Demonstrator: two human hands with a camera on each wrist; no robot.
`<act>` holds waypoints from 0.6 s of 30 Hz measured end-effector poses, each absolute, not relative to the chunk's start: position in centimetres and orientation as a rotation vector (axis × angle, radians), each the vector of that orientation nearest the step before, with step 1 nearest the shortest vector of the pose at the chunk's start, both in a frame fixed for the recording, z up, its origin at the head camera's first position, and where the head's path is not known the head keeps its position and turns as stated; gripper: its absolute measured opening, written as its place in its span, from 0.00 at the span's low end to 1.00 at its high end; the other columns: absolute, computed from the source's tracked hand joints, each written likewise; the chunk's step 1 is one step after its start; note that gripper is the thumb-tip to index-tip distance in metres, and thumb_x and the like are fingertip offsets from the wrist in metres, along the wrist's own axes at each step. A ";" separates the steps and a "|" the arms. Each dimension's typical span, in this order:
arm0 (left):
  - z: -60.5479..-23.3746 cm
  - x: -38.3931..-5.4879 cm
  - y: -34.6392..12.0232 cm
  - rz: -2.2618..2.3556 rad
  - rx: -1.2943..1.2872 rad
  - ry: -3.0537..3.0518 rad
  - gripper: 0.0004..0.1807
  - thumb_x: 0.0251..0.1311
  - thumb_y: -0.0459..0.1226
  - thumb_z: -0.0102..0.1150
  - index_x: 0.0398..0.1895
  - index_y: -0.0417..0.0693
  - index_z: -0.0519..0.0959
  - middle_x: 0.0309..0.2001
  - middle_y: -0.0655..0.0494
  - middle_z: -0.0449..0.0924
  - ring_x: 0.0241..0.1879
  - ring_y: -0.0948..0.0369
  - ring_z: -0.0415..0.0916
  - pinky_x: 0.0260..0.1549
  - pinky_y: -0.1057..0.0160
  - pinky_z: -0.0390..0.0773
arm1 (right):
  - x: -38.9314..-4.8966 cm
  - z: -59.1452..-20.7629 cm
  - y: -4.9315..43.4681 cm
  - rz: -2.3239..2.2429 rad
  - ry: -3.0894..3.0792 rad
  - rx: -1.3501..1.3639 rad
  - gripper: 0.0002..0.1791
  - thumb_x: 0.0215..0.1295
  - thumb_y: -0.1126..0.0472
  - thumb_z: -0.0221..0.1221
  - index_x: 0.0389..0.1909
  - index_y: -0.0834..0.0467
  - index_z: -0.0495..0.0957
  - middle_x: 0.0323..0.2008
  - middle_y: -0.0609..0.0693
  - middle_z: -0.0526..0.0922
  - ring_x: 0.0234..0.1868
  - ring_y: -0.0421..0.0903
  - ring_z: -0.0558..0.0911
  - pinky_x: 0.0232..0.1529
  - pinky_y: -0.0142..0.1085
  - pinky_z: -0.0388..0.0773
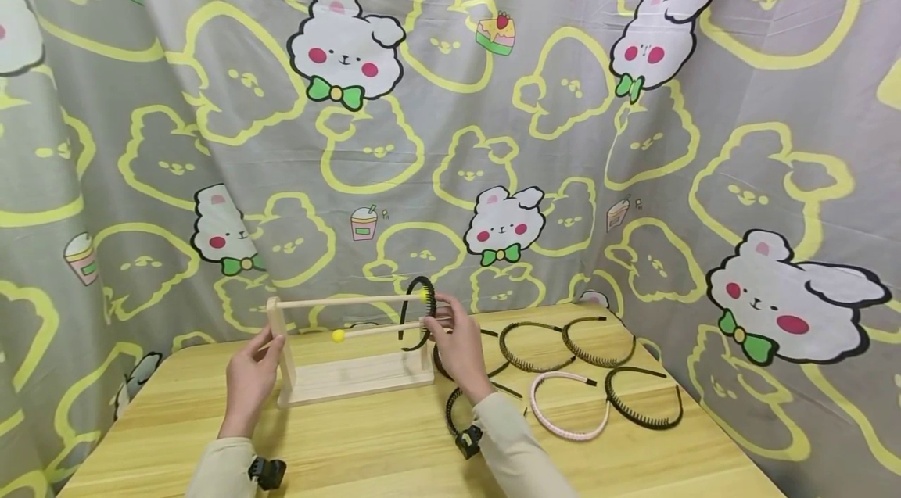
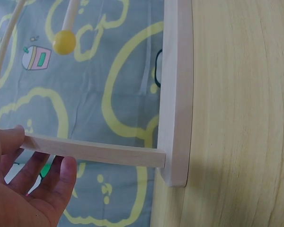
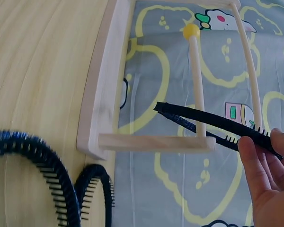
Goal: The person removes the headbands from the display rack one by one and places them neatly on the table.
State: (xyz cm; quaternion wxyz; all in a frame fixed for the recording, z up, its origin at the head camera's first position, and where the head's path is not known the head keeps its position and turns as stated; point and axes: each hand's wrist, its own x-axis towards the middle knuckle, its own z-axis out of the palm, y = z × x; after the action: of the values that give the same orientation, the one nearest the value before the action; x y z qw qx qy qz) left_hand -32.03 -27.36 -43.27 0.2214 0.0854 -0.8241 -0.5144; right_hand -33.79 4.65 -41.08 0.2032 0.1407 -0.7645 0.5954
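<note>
A pale wooden rack (image 1: 359, 377) stands on the table, with an upper rod (image 1: 345, 301) and a lower rod tipped by a yellow ball (image 1: 339, 336). My left hand (image 1: 252, 373) pinches the rack's left upright (image 2: 99, 151) near its top, thumb on one side and fingers on the other. At the rack's right end, my right hand (image 1: 461, 345) grips a black toothed headband (image 3: 203, 116) by its curved part. The headband stands upright at the upper rod's right end, its two tips pointing down; whether the rod passes fully through it, I cannot tell.
Right of the rack lie several black toothed headbands (image 1: 644, 426) and one pink headband (image 1: 563, 431) on the wooden table (image 1: 373, 451). Two of the black ones lie close by my right wrist. A patterned curtain (image 1: 436, 170) hangs behind the table.
</note>
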 end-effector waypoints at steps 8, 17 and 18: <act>-43.2 -32.1 -27.3 -1.424 0.232 -2.272 0.30 0.70 0.53 0.48 0.71 0.53 0.66 0.66 0.48 0.71 0.59 0.48 0.74 0.35 0.83 0.67 | -33.9 -41.3 6.4 1.658 -2.112 0.367 0.25 0.66 0.64 0.61 0.64 0.54 0.70 0.45 0.52 0.84 0.43 0.46 0.86 0.40 0.37 0.85; -43.2 -32.2 -27.4 -1.418 0.267 -2.268 0.30 0.69 0.54 0.50 0.70 0.54 0.67 0.65 0.49 0.73 0.49 0.68 0.76 0.34 0.86 0.67 | -34.1 -41.5 7.9 1.694 -2.092 0.327 0.26 0.66 0.64 0.61 0.64 0.53 0.70 0.45 0.55 0.84 0.43 0.47 0.86 0.41 0.41 0.85; -43.2 -32.2 -27.4 -1.416 0.268 -2.267 0.30 0.69 0.54 0.50 0.70 0.55 0.68 0.65 0.49 0.73 0.49 0.68 0.76 0.34 0.86 0.67 | -34.0 -41.4 8.1 1.703 -2.086 0.323 0.26 0.66 0.64 0.61 0.64 0.54 0.70 0.46 0.55 0.83 0.43 0.48 0.86 0.41 0.41 0.85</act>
State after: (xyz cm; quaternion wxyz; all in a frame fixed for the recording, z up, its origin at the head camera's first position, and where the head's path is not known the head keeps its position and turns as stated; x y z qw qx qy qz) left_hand -32.20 -27.35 -43.25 0.2257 0.0973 -0.8221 -0.5136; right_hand -34.02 8.10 -41.44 0.2129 0.1165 -0.7514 0.6136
